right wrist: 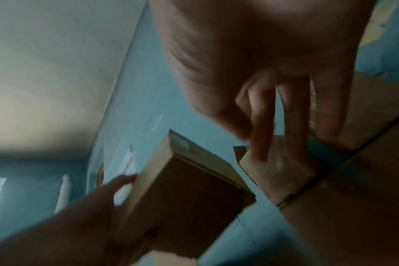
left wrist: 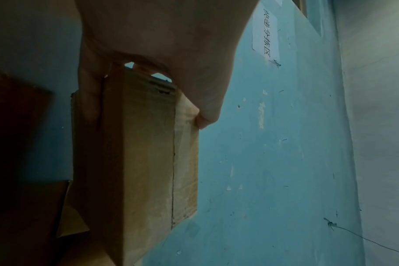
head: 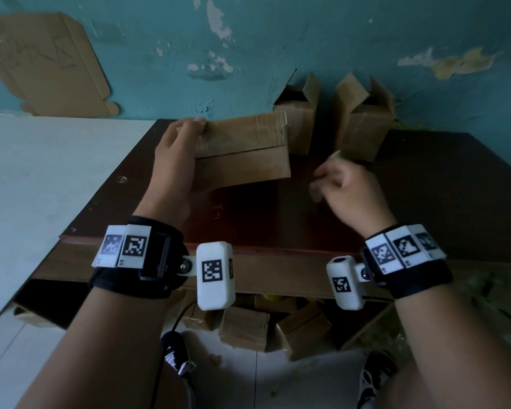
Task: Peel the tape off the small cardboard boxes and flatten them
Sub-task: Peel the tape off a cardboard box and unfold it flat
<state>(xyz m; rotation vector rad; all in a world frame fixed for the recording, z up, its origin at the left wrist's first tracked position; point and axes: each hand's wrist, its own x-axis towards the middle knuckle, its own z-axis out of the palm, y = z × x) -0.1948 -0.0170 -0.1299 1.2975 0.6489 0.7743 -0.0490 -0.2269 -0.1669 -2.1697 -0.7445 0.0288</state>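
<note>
A small closed cardboard box [head: 242,154] lies on its side, lifted a little off the dark brown table [head: 425,187]. My left hand [head: 177,149] grips its left end, with the thumb [left wrist: 89,108] on one face and the fingers over the opposite edge. The left wrist view shows the box [left wrist: 139,153] with a long seam and glossy tape on one face. My right hand [head: 334,178] hovers right of the box, blurred, its fingers [right wrist: 260,126] hanging loosely with nothing seen in them. Two open-topped boxes [head: 298,125] [head: 363,128] stand against the wall.
A flattened cardboard sheet [head: 48,63] leans on the peeling blue wall at the upper left. A white board [head: 42,178] adjoins the table's left side. Several more boxes [head: 245,329] lie on the floor under the table. A paper notice [left wrist: 264,32] hangs on the wall.
</note>
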